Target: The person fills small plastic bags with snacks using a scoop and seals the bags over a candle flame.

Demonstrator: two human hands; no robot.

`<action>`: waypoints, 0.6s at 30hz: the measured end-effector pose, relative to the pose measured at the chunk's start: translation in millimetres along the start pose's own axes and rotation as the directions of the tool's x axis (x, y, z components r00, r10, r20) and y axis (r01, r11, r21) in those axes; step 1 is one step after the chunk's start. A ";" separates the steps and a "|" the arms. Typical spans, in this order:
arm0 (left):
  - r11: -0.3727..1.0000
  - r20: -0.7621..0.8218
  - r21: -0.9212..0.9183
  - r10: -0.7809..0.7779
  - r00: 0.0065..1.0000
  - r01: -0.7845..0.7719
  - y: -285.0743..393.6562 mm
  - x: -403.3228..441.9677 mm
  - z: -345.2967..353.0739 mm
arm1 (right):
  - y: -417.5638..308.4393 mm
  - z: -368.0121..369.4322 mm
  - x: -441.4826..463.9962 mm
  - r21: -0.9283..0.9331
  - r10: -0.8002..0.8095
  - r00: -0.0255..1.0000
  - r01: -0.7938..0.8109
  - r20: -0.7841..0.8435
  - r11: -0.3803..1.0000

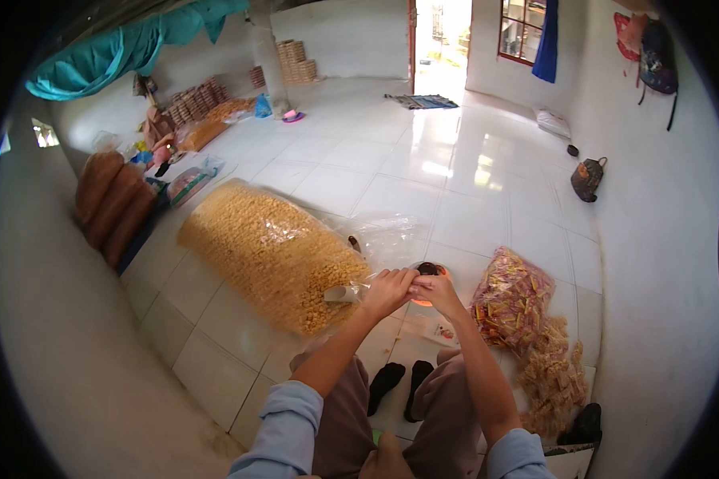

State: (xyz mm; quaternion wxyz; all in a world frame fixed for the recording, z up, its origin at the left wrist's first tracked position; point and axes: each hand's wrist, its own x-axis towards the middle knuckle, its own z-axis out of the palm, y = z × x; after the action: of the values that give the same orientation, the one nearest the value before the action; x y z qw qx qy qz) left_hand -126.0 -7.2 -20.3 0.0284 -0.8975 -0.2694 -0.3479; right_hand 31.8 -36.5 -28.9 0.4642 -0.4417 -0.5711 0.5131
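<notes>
My left hand (pixel 389 292) and my right hand (pixel 437 290) meet in front of me, fingers bent and pressed together. What they hold, if anything, is too small to make out. Just behind them is an orange-rimmed container (pixel 446 274) with something dark in it. A big clear bag of yellow snack pieces (pixel 272 247) lies to the left, with a white scoop (pixel 340 294) at its near end. Beyond my hands a clear plastic sheet or bag (pixel 387 238) is spread on the floor. A small printed packet (pixel 443 332) lies below my right hand.
At the right are a bag of red and yellow packets (pixel 511 295) and a pile of pale wrappers (pixel 553 375). Brown sacks (pixel 112 199) lean at the left wall. A person (pixel 158 132) sits far left near stacked goods (pixel 196 102). A pillar (pixel 268 64) stands behind.
</notes>
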 end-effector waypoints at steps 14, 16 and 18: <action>0.768 -0.013 -0.277 -0.604 0.797 0.578 -103.2 -62.1 -31.3 | 20.1 43.6 98.1 0.081 -0.023 1.000 0.023 -0.003 0.996; 0.704 0.001 -0.310 -0.672 0.741 0.639 -122.4 -76.1 -16.2 | 58.3 40.4 119.5 0.009 0.105 0.994 -0.105 -0.003 0.994; 0.546 0.018 -0.431 -0.790 0.612 0.718 -138.1 -99.1 7.1 | 112.7 49.0 140.1 -0.190 0.114 0.993 -0.105 0.038 0.976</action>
State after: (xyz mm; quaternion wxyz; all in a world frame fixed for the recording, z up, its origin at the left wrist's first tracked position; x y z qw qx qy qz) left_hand -251.9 66.3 -107.9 -0.2828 -0.6436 -0.5496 -0.4513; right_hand -38.2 101.7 -132.5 0.3774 -0.5017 -0.6029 0.4922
